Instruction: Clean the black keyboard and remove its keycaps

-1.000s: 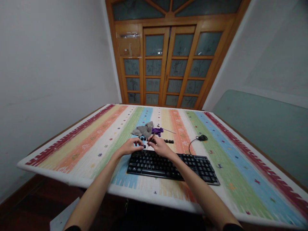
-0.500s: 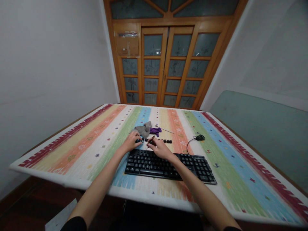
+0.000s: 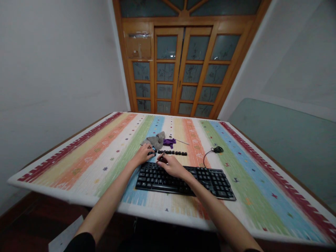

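Observation:
A black keyboard (image 3: 194, 179) lies on the striped tablecloth in front of me. My right hand (image 3: 171, 165) rests over the keyboard's upper left keys, closed on a thin tool whose tip points at the top row. My left hand (image 3: 143, 154) sits just beyond the keyboard's top left corner, fingers curled near the left end of a row of loose black keycaps (image 3: 173, 153). What the left fingers hold, if anything, is too small to make out.
A grey cloth (image 3: 155, 140) and a purple object (image 3: 169, 142) lie behind the keycaps, with a thin stick beside them. The keyboard's cable runs to a coiled black plug (image 3: 217, 149). Wooden glazed doors (image 3: 178, 70) stand behind the table (image 3: 262, 189).
My left hand moved away from the right, out to the left end of the keycap row. My right hand slid down and left onto the keyboard's top rows.

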Available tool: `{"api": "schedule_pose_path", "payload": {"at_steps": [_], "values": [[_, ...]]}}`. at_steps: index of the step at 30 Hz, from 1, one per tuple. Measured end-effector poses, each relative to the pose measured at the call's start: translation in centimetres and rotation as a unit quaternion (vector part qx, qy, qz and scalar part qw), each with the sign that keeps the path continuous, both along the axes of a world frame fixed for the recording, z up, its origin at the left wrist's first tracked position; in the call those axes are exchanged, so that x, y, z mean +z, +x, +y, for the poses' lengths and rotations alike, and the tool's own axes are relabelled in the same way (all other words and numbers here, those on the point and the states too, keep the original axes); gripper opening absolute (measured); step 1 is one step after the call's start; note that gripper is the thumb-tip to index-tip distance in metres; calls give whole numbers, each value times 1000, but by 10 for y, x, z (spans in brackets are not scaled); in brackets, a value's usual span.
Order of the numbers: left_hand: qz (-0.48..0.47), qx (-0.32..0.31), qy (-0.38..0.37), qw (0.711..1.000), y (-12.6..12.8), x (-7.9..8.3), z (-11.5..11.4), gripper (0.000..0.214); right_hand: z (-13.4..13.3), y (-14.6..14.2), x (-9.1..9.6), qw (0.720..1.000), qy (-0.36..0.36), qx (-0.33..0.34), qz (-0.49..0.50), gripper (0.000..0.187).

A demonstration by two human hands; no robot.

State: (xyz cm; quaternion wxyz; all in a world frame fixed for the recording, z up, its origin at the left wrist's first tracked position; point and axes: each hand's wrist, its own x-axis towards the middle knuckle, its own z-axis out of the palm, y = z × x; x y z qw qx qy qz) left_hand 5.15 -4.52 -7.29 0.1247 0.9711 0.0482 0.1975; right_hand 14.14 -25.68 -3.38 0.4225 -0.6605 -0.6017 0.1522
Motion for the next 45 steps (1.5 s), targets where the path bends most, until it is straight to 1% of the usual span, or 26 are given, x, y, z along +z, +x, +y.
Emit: {"api": "schedule_pose_path", "payload": {"at_steps": [5,13,18,20,24,28,32,35,40,43,45], "values": [[-1,-1,-4,1000,-1,1,-1,13,3,-4,-4,1000,3,2,-3,10],[-4,-3,-20,1000,-2,3,-1,12,4,-11,-4,1000,15,-19,14,8],[-19,5,-14,1000,-5,8,-4,15,5,-13,-6,999,22,-33,8,8],[-38,13,-22,999,-10,11,-8,17,6,-14,-8,999,27,-33,5,9],[-66,23,-67,995,-26,11,-16,18,7,-16,-12,999,29,-39,-2,9],[-51,32,-111,992,-44,7,-25,20,5,-19,-16,998,32,-47,-4,8],[-49,48,-141,988,-53,1,-32,21,4,-25,-19,998,27,-51,-14,10],[-47,40,-164,984,-55,-3,-36,20,9,-29,-14,997,8,-52,-63,10],[-60,42,-194,978,-55,-7,-36,19,26,-29,0,987,-45,-33,-149,6],[-70,46,-210,974,-56,-9,-34,19,36,-24,5,983,-62,-37,-167,6],[-71,48,-219,972,-57,-10,-34,19,40,-19,4,984,-64,-36,-161,9]]}}
